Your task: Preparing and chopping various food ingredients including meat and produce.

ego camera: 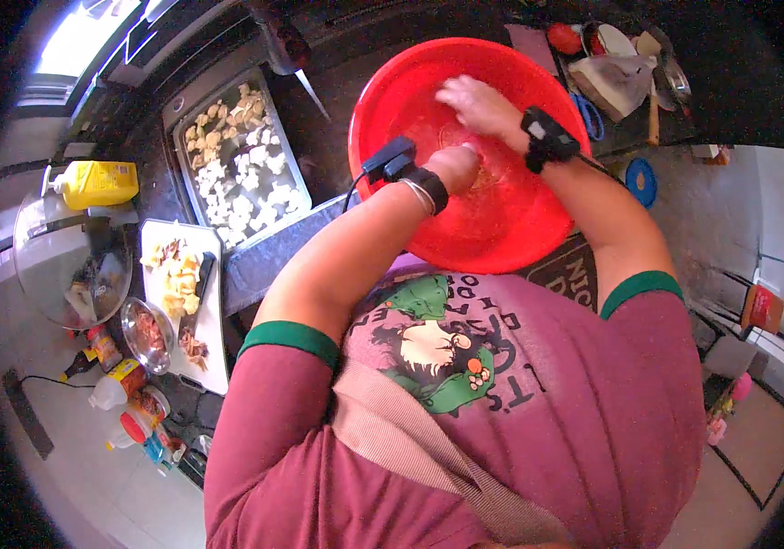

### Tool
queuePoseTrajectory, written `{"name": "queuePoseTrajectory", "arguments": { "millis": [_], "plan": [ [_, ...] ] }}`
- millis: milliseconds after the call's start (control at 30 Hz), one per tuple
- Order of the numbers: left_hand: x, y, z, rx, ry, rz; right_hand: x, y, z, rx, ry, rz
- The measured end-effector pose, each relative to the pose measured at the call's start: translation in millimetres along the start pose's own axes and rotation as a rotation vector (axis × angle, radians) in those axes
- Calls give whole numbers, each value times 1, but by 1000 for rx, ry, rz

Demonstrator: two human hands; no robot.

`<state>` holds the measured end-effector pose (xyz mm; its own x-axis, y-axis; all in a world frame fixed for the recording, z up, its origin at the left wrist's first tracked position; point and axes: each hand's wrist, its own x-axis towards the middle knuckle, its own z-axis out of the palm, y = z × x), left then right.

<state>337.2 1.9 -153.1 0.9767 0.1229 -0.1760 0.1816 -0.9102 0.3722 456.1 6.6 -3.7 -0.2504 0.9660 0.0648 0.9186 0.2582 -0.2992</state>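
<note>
A large red plastic basin [501, 233] stands before me, and both hands are inside it. My left hand [455, 169] is low over the middle of the basin, its fingers curled. A small pale spot shows at its fingertips; whether it holds anything cannot be made out. Under and beside it, a wet-looking yellowish patch [484, 180] lies on the basin's bottom. Higher up, near the far wall, my right hand [477, 103] is slightly blurred, with fingers apart and nothing visible in it. Dark straps with small devices are on both wrists.
Left of the basin, a metal sink [293, 175] holds many pale, floret-like pieces. Nearer left are a white cutting board [217, 357] with yellowish pieces and a knife [205, 274], a glass bowl [129, 329] of reddish food, and a yellow pump bottle [103, 184]. Blue-handled scissors [591, 118] lie right.
</note>
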Motion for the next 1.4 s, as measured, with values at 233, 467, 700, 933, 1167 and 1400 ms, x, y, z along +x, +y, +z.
{"name": "queuePoseTrajectory", "arguments": {
  "millis": [233, 467, 700, 933, 1167, 1400],
  "plan": [
    [-3, 1, -27, -10, -174, -59, -6, 14, 4, -123, -52, -102],
    [-9, 18, -120, 266, -49, 182, -30, 31, -7, 316, -302, 480],
    [-37, 28, -181, -1694, 150, -298, -34, 3, -52, 1294, -78, 566],
    [-31, 23, -171, -2166, 214, -300, -34, -39, -50, 763, 474, 467],
    [-39, 33, -180, -2261, 324, -271, -34, -76, -56, 458, 475, 257],
    [-35, 26, -176, -2264, 278, -300, -32, -71, -49, 909, 665, 349]
  ]
}}
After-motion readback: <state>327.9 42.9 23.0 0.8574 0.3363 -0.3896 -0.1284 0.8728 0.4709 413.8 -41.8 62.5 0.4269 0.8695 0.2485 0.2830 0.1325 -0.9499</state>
